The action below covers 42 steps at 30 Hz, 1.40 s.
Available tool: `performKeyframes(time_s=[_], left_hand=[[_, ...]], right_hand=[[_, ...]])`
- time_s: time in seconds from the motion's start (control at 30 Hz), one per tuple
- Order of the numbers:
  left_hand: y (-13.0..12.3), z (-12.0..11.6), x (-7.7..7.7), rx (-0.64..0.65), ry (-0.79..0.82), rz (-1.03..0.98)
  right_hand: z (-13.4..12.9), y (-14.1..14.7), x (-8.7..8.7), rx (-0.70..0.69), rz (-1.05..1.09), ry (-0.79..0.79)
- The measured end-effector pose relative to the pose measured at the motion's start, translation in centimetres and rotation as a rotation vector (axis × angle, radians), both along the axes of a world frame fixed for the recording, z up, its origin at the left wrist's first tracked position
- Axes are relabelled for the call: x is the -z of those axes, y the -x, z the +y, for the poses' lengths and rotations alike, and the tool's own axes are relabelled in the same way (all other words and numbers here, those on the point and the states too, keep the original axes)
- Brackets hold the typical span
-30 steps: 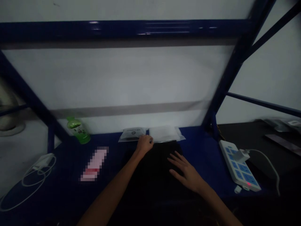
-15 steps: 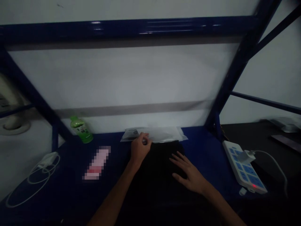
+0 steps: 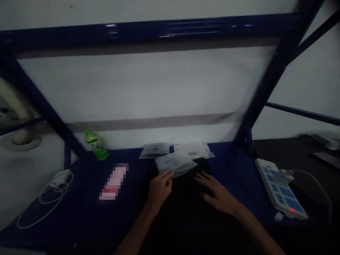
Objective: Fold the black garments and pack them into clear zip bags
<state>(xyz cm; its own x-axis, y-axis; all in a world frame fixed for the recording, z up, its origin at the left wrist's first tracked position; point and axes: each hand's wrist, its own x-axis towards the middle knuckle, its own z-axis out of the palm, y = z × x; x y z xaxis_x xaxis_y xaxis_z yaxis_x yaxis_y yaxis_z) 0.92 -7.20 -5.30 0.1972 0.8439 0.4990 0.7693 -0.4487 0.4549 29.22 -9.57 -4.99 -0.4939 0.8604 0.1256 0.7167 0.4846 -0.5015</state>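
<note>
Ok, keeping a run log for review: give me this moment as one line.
left hand: holds clear plastic pouch | right hand: rests on flat black rectangular item

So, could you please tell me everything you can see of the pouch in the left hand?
The pouch is a flat, translucent, whitish plastic bag with small dark printing near its middle. The left hand grips its lower edge, holding it tilted with the far corner pointing away from the person. It sits over the black item, though the picture doesn't show clearly whether the two touch.
</note>
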Motion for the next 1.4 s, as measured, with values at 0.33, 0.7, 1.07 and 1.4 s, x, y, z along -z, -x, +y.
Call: performKeyframes(time_s=[0.33,0.7,1.07,1.4], left_hand=[[-0.3,0.2,0.5,0.058,-0.049,-0.003],[-0.4,0.3,0.5,0.039,-0.033,0.016],[-0.2,0.5,0.9,0.225,-0.101,-0.039],[-0.4,0.6,0.9,0.216,-0.050,-0.064]], right_hand=[[0.3,1.2,-0.8,0.045,-0.145,-0.065],[-0.5,1.8,1.5,0.354,0.093,-0.287],[-1.9,5.8,-1.4,-0.005,0.039,-0.489],[1.9,5.9,-1.4,-0.205,-0.102,-0.151]])
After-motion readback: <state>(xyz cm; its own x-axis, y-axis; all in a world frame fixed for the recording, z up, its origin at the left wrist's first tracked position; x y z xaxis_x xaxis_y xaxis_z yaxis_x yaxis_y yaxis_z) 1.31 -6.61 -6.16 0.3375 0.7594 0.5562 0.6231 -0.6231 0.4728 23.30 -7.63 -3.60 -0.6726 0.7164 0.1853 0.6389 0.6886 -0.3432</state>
